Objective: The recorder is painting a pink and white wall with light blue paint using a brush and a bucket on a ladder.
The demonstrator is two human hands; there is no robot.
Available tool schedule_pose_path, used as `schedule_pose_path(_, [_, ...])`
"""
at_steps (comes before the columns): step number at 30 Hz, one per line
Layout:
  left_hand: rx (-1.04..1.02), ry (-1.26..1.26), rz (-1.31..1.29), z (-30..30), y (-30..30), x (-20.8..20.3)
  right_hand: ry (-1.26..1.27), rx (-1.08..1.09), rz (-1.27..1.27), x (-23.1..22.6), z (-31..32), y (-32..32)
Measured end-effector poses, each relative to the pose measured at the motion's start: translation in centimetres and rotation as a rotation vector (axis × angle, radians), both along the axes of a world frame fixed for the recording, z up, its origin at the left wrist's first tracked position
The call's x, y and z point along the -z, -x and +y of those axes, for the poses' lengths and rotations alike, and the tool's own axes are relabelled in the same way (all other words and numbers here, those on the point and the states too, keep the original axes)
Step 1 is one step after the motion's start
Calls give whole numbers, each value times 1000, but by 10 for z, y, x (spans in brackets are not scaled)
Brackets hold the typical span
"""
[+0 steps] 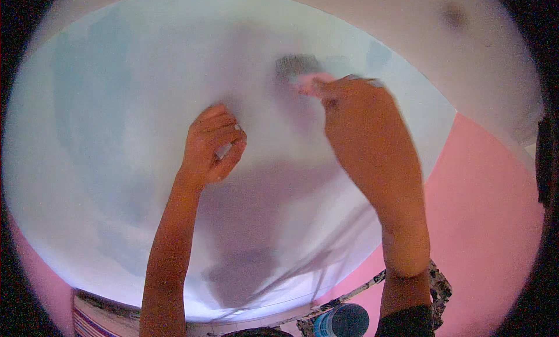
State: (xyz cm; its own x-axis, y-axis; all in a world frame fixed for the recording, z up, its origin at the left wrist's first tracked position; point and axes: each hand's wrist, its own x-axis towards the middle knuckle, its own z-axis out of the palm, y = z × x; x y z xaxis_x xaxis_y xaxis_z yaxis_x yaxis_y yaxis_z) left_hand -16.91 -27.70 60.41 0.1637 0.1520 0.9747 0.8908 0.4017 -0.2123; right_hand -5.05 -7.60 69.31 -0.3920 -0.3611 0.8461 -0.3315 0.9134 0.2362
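My right hand (pixel 343 98) grips a paintbrush (pixel 296 66) by its pink handle. The dark, wide bristles lie against the pale wall (pixel 145 63), which has bluish patches. Lower and to the left, my left hand (pixel 215 142) is held close to the wall with its fingers curled in and the thumb bent toward them. A light patch shows between that thumb and the fingers; I cannot tell whether it is a held thing or the wall behind. Shadows of my arms and head fall across the surface.
Below my right forearm stands a blue paint can (pixel 343 322), beside a paint-splattered bar (pixel 361 287). A pink wall (pixel 483 220) borders the pale one at right, with a whitish ceiling (pixel 419 34) above. Striped cloth (pixel 93 325) shows at lower left.
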Motion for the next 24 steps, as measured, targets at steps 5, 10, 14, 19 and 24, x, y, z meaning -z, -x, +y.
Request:
schedule_pose_path(5, [-36, 123, 42, -18, 12, -2, -106, 82, -133, 9, 10, -5])
schedule_pose_path(10, [3, 23, 25, -12, 18, 5, 23, 42, -55, -1, -6, -22])
schedule_pose_path(14, [-8, 57, 132, -16, 21, 1, -97, 99, -10, 18, -11, 9])
schedule_pose_path(19, [-24, 31, 91, -17, 18, 3, -78, 93, -120, 6, -12, -29])
schedule_pose_path(24, [31, 81, 32, -17, 14, 2, -39, 82, 27, 9, -22, -5])
